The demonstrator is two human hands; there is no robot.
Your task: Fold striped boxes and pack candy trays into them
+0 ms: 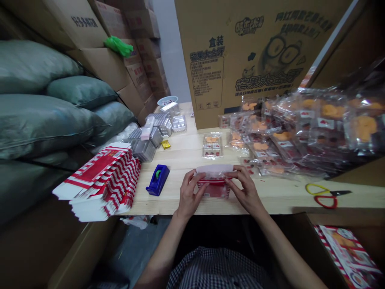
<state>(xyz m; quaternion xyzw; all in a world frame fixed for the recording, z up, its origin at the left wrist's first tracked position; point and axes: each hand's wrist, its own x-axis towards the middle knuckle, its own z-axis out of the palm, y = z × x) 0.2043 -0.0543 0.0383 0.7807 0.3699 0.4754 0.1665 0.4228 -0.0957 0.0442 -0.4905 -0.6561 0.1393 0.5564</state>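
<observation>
A small red and white box (215,190) is at the front edge of the wooden table, with a white flap standing up and clear plastic showing at its opening. My left hand (191,193) pinches the box's left side between thumb and fingers. On the right side, my right hand (245,188) grips the same box, fingers over the top edge and thumb in front. Just beyond the box lies one clear packet (212,145) with orange and dark red pieces. A blue tape dispenser (158,180) stands to the left of my left hand.
Flattened red and white boxes (104,176) are stacked at the left, near clear plastic trays (144,146) and a yellow packet (166,144). Many filled packets (288,140) are heaped at the right. Scissors (327,194) lie near the front edge. A large carton (240,52) stands behind.
</observation>
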